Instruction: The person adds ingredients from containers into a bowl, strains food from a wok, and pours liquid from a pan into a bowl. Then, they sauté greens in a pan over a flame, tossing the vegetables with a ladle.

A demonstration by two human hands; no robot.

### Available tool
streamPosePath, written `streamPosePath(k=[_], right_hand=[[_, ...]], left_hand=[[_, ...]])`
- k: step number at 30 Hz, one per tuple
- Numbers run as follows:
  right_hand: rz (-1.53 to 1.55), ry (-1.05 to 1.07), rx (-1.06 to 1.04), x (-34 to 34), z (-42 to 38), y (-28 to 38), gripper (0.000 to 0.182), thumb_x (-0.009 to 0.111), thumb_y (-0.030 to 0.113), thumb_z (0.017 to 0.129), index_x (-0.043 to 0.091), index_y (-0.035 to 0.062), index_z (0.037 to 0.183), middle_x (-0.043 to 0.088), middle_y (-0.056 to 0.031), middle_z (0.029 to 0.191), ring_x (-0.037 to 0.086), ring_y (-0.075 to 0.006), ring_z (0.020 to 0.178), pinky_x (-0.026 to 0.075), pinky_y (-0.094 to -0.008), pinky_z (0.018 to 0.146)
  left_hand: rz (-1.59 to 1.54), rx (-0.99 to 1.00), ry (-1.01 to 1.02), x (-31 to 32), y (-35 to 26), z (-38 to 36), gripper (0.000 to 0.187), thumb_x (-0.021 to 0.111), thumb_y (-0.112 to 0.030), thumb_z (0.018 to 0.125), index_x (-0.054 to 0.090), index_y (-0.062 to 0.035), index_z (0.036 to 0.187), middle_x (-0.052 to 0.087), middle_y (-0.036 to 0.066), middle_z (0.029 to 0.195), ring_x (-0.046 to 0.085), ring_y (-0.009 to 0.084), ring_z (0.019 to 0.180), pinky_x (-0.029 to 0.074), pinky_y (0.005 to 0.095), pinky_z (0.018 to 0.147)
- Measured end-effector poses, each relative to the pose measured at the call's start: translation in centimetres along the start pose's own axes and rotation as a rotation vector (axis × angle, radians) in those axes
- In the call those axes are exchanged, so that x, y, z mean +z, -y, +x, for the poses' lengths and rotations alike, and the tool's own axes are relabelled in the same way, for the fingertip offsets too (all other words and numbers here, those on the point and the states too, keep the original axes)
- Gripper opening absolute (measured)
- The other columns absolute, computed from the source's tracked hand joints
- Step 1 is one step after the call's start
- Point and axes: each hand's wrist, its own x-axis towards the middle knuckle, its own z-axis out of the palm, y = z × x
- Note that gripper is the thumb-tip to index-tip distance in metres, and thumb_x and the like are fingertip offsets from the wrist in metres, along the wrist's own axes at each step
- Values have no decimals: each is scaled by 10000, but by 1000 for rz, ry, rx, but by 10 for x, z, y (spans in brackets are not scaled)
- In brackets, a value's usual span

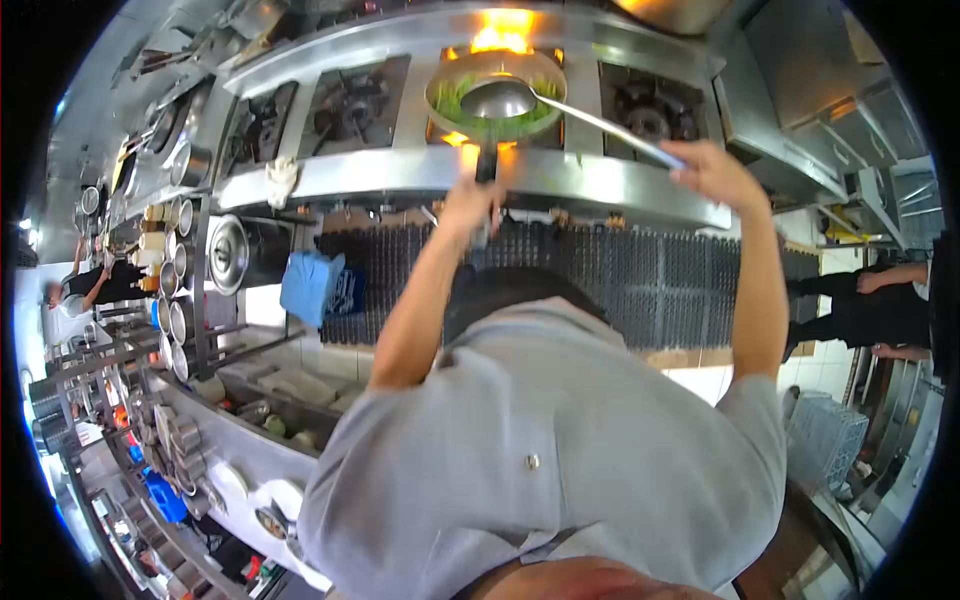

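Observation:
A round pan [437, 88] with green vegetables [545, 80] in it sits over a lit burner, with flames behind and beneath it. My left hand [470, 208] is closed around the pan's dark handle [487, 160], at the stove's front edge. In my right hand [718, 175] is the far end of a long metal ladle [600, 122]. The ladle's round bowl rests in or just over the pan and hides part of the vegetables.
Unlit burners [355, 108] flank the pan, with another [652, 105] at the right. A white cloth [282, 178] hangs on the stove edge. A lidded pot [228, 255] and blue bundle [312, 285] are at the left. People [75, 300] [850, 300] stand at both sides.

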Motion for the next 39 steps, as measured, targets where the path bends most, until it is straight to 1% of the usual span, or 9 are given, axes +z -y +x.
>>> streamPosePath(k=[5,6,10,21,25,27,31,33,39], right_hand=[[-88,62,129,-21,26,49,526,586,79,839,502,144,1354,460,-18,577,428,-90,433,383,-263,392],[-255,-54,-185,-12,52,19,500,579,127,866,493,169,1357,520,-80,596,547,-187,495,466,-340,465],[-657,-418,-129,39,45,26,461,529,243,909,448,181,1358,624,-194,815,632,-383,786,498,-500,689],[-162,-53,51,40,-102,37,499,595,117,857,484,117,1343,622,-229,844,608,-402,802,457,-439,718],[-232,-242,-22,64,-62,13,479,579,142,866,490,114,1336,620,-238,815,617,-399,785,465,-447,704],[-367,-240,212,86,-30,48,453,577,172,880,504,117,1324,618,-285,943,599,-428,892,475,-440,763],[-251,-325,102,122,-6,8,438,573,156,876,522,94,1306,636,-272,906,614,-436,851,478,-460,770],[-91,-509,-221,126,-11,-5,440,567,134,862,508,70,1293,621,-253,829,600,-440,809,453,-516,712],[-375,-380,124,141,61,-7,558,573,141,852,410,131,1386,633,-218,823,621,-394,768,485,-497,693]], left_hand=[[-103,144,49,-4,-42,17,187,540,-52,788,510,-16,608,517,67,520,493,173,382,396,318,376],[-162,126,10,0,-45,24,48,537,-11,782,524,15,744,505,56,514,498,172,384,407,319,364],[-183,346,2,22,22,30,192,555,-5,844,463,-5,1013,508,48,607,509,151,425,423,293,374],[-292,-122,93,24,-25,-78,127,582,-48,781,466,-24,825,500,41,600,487,131,416,393,278,352],[-226,-66,73,22,-7,-26,121,579,-53,789,470,-23,832,496,38,583,491,127,421,395,273,361],[-188,46,27,30,45,10,151,575,-55,801,471,-10,900,503,38,589,494,124,427,403,275,374],[-81,-11,-52,42,62,8,225,558,-47,809,443,3,995,512,46,611,496,126,427,413,276,386],[-113,5,-17,39,56,7,194,558,-41,806,444,-2,958,511,48,609,497,126,423,419,278,386],[-192,-20,-61,46,44,16,159,564,-38,803,444,-3,902,510,48,605,495,129,412,414,284,375]])
